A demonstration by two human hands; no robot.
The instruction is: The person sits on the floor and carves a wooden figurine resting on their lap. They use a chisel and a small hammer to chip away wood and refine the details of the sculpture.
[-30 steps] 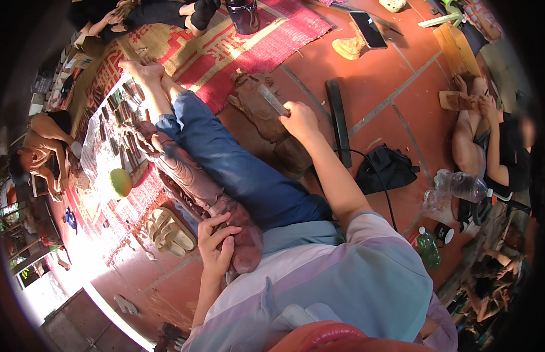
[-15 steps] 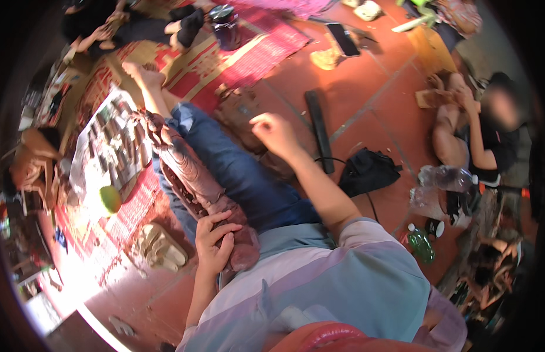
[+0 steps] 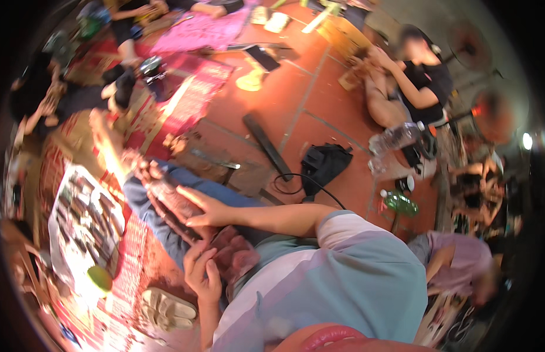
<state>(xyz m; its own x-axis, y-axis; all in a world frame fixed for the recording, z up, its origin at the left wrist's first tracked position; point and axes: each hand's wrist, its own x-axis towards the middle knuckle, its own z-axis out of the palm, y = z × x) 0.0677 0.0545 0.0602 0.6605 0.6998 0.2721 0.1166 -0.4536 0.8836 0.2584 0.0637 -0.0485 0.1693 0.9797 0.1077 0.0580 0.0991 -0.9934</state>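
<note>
A reddish-brown carved wooden figure (image 3: 228,253) lies slantwise across my lap, its broad base towards my belly and its finely carved end out by my shins. Against the side of the base, my left hand (image 3: 203,274) curls its bent fingers on the wood. My right hand (image 3: 206,210) rests across the figure's middle, fingers stretched out and thumb apart, covering part of the carving. Beyond my right leg, a brown wooden block (image 3: 205,164) lies on the floor with a tool on it whose metal tip catches light; its kind is unclear.
On the tiles lie a dark bar (image 3: 266,146), a black bag (image 3: 325,166) with a cord, and bottles (image 3: 400,203). Left are many carving tools on a sheet (image 3: 85,220), a green fruit (image 3: 100,281) and sandals (image 3: 168,309). Another person (image 3: 425,76) sits at the right; others sit around.
My right hand has come down from the air beside my leg onto the figure's middle. My left hand stays by the base. The view has swung rightward, bringing fans into sight.
</note>
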